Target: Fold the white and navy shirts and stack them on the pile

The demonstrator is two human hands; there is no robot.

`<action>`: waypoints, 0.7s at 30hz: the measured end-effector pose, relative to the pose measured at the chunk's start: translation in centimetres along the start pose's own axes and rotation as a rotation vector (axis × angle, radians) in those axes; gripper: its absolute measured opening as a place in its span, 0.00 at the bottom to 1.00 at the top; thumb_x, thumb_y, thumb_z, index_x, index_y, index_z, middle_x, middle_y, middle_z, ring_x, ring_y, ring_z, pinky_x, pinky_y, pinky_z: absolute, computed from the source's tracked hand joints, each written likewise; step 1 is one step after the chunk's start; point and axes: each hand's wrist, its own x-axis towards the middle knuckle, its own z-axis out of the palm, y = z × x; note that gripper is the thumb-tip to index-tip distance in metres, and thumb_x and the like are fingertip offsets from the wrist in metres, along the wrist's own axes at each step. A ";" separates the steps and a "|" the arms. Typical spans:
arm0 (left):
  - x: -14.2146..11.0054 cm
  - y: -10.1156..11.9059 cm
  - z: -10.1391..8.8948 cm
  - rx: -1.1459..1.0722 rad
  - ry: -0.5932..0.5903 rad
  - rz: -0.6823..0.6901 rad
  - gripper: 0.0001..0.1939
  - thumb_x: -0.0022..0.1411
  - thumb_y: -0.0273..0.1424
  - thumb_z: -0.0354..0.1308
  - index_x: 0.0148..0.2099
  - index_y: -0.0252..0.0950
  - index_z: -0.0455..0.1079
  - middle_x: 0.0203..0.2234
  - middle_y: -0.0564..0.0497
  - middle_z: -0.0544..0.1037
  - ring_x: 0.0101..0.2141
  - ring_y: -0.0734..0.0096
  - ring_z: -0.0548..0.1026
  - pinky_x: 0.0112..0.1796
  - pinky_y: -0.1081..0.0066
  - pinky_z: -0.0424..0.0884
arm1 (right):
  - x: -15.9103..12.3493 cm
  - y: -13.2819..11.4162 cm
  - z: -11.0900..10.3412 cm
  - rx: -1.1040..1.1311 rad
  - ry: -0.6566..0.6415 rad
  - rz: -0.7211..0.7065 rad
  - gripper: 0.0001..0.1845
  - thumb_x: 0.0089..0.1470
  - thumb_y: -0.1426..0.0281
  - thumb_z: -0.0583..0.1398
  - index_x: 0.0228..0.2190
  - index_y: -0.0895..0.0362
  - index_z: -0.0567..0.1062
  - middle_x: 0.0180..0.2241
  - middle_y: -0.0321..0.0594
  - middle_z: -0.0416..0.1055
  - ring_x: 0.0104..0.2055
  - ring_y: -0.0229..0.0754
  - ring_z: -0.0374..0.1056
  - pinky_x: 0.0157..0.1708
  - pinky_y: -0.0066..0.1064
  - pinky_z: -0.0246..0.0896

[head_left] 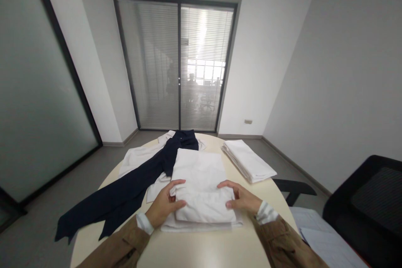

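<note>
A partly folded white garment point(204, 206) lies on the round table in front of me; its exact kind cannot be made out. My left hand point(168, 200) grips its left edge, thumb on top and fingers curled round the side. On the opposite edge, my right hand point(240, 199) pinches the cloth in the same way. The folded near part rests over a flat white layer that stretches away toward the far side. Dark navy trousers point(138, 180) lie to the left, their waist partly beside the far end of the white cloth.
A neatly folded white cloth point(248, 160) lies at the table's right. Another white garment point(138, 159) spreads under the trousers, whose legs hang past the left edge of the cream table point(201, 251). A black office chair point(367, 201) stands at the right, papers point(326, 234) beside it.
</note>
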 end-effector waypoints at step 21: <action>-1.6 0.4 -1.5 1.465 -0.049 0.305 0.13 0.64 0.35 0.55 0.48 0.39 0.75 0.30 0.46 0.81 0.32 0.56 0.80 0.33 0.67 0.70 | -0.9 -0.7 -1.7 -0.469 -0.103 0.144 0.26 0.32 0.59 0.75 0.30 0.58 0.73 0.15 0.23 0.54 0.19 0.29 0.46 0.18 0.23 0.36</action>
